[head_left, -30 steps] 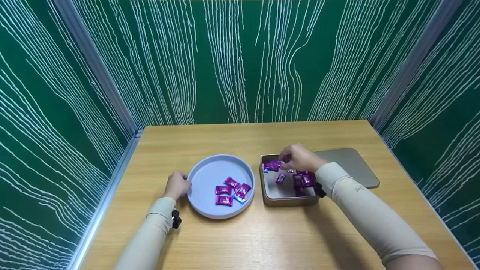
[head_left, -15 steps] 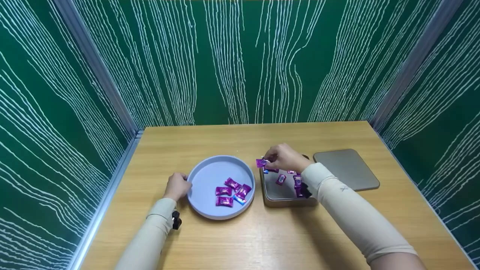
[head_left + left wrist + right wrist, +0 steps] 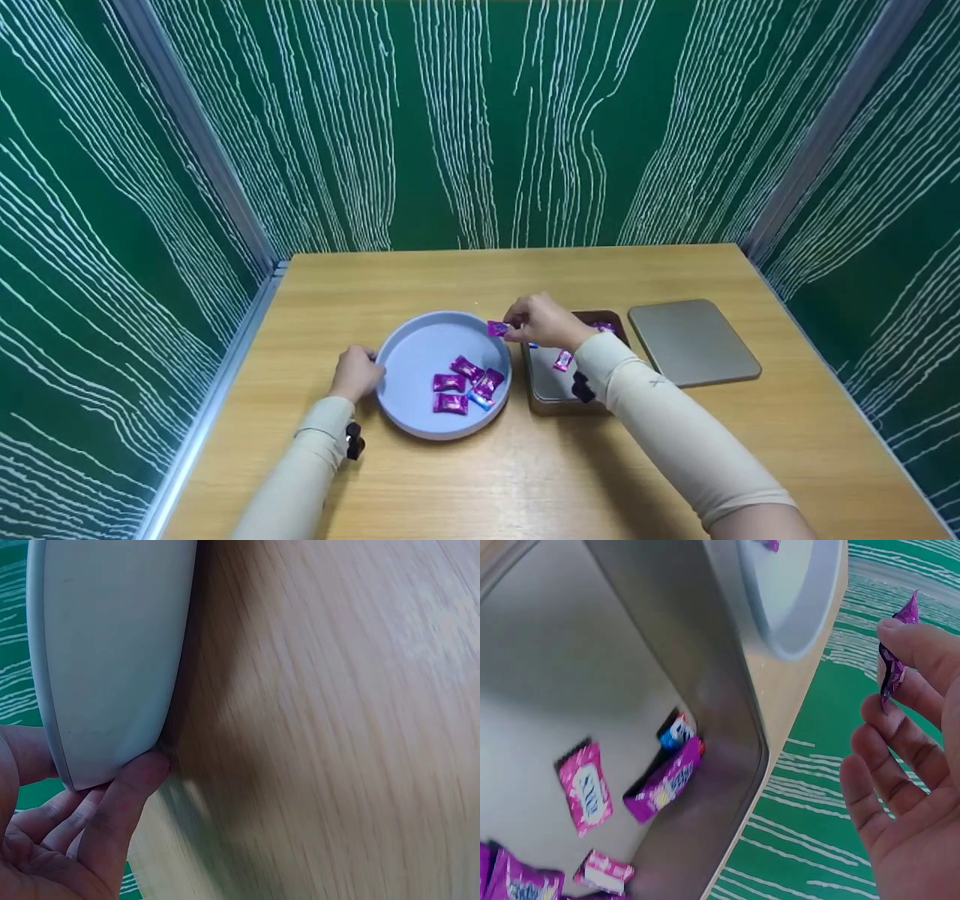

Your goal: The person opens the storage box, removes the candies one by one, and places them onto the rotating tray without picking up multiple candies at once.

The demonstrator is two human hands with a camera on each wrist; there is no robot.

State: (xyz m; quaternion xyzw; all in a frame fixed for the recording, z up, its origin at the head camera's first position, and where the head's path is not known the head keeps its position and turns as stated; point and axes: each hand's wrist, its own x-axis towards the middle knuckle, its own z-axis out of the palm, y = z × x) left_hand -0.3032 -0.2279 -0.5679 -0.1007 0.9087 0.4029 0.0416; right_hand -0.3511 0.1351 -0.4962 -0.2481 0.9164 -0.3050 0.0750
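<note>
Just above the right rim of a round, light blue-grey dish (image 3: 405, 360), my right hand (image 3: 546, 321) pinches a purple wrapped candy (image 3: 498, 328) between thumb and fingers. The right wrist view shows the same candy (image 3: 897, 660) tilted on edge. My left hand (image 3: 355, 373) grips the dish at its left side; in the left wrist view the thumb goes over the rim and a fingertip touches the lower outer wall (image 3: 112, 675). Inside the dish lie several purple candies (image 3: 450, 403) and a blue one (image 3: 481, 400).
Right of the dish stands an open metal tin (image 3: 562, 406), partly hidden by my right arm. It holds a pink candy (image 3: 585, 791), a purple candy (image 3: 666, 781), a blue one (image 3: 676, 733) and several others. Its flat lid (image 3: 694, 341) lies farther right on the wooden table (image 3: 480, 487).
My right hand has lifted a purple candy out of the tin and carried it left to the dish's right rim. The left hand and the dish have stayed in place.
</note>
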